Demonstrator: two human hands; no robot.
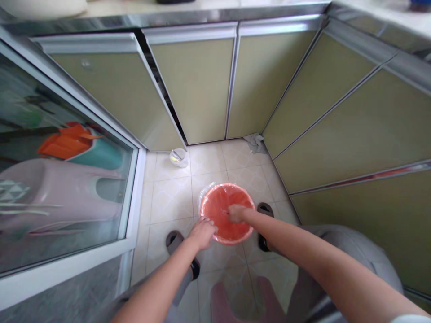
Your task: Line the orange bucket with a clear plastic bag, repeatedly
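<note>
An orange-red plastic trash can stands on the floor between my feet, lined with a clear plastic bag that hangs over its rim at the far left. My left hand is closed over the can's near-left rim, fingers curled on the edge and the liner. Reaching down inside the can, my right hand is closed against the shiny liner. Whatever its fingers hold is hidden.
A small clear tub with something in it sits by the cabinets. A grey cloth lies in the corner. Pink stool legs show below. A glass door stands left, and one cabinet door is ajar.
</note>
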